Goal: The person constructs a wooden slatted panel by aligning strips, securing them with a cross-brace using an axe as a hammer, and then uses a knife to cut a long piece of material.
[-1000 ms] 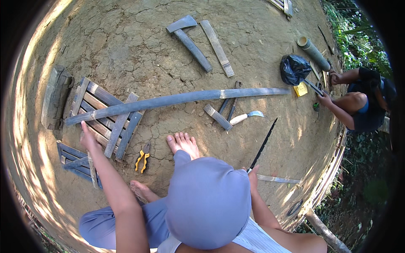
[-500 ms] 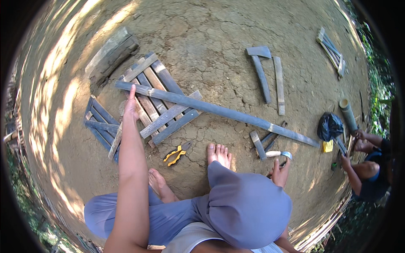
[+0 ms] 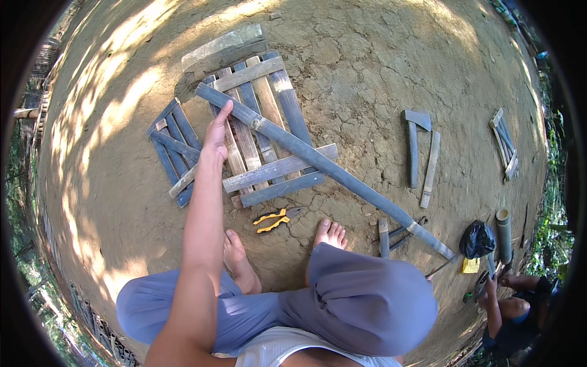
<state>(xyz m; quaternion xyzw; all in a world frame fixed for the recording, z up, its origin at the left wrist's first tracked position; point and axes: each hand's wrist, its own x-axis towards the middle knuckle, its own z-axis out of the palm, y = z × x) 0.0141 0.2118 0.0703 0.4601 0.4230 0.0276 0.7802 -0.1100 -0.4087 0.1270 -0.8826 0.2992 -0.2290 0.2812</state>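
My left hand grips a long dark bamboo strip near its far left end, thumb on top. The strip slants down to the right, over a panel of wooden slats. My raised right knee hides nearly all of my right hand; only a sliver shows. Out from that hand sticks a thin dark knife blade, close to the strip's near right end. Its handle is hidden. Pliers with yellow and black handles lie on the ground in front of my feet.
A wooden block lies beyond the panel, a smaller slatted frame left of it. An axe and a flat slat lie right. Another person sits at the lower right, near a black bag and bamboo tube.
The view has turned, so the scene sits differently. My right hand, seen earlier with a light-handled knife, has passed behind my knee, its blade now nearer the strip's end. My left hand keeps its grip.
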